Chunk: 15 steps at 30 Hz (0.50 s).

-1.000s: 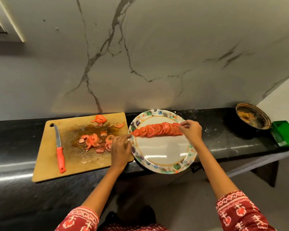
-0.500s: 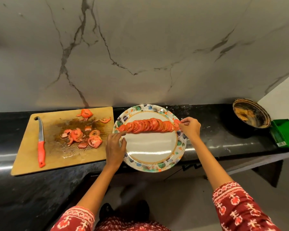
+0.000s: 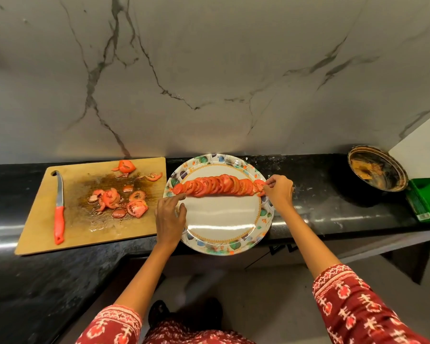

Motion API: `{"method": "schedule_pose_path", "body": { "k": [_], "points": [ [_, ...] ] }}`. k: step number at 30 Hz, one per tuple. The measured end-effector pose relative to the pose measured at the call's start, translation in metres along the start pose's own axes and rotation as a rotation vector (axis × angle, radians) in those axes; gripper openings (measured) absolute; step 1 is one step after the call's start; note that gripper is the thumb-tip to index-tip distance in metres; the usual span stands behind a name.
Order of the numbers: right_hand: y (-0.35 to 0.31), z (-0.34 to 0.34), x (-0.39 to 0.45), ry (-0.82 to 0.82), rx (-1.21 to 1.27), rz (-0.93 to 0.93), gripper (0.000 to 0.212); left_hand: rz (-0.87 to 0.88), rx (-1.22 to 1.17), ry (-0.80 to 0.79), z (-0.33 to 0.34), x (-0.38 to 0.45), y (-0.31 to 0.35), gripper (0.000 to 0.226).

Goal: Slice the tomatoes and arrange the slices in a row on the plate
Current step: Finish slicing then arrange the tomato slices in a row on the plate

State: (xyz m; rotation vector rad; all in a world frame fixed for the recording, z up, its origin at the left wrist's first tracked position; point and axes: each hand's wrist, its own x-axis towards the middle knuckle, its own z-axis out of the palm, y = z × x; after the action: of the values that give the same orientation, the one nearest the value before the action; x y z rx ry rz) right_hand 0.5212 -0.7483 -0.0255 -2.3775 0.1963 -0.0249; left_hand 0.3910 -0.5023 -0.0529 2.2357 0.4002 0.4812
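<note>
Right hand (image 3: 279,192) pinches the end tomato slice (image 3: 259,186), left hand (image 3: 169,219) relaxed — cutting board (image 3: 47,234), knife (image 3: 59,212) alongside.

A dirty round pan (image 3: 377,168) sits on the black worktop (image 3: 320,202) (far right), touching a green container (image 3: 426,198).

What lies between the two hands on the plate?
In the head view, the row of overlapping tomato slices spans the plate from the left hand to the right hand.

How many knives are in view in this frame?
1. The knife, with a red handle, lies on the left side of the cutting board, apart from both hands. None other shows.
</note>
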Motion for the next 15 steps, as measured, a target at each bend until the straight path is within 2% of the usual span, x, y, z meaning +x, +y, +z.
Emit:
{"method": "schedule_pose_path", "body": {
  "k": [8,15],
  "points": [
    [0.001,0.008,-0.001,-0.012,-0.048,-0.017,0.01,0.004,-0.001,-0.003,-0.001,-0.001,-0.001,0.028],
    [-0.008,0.006,-0.004,0.073,0.003,-0.077,0.012,-0.003,-0.004,0.021,-0.012,-0.001,-0.012,0.028]
  ]
}}
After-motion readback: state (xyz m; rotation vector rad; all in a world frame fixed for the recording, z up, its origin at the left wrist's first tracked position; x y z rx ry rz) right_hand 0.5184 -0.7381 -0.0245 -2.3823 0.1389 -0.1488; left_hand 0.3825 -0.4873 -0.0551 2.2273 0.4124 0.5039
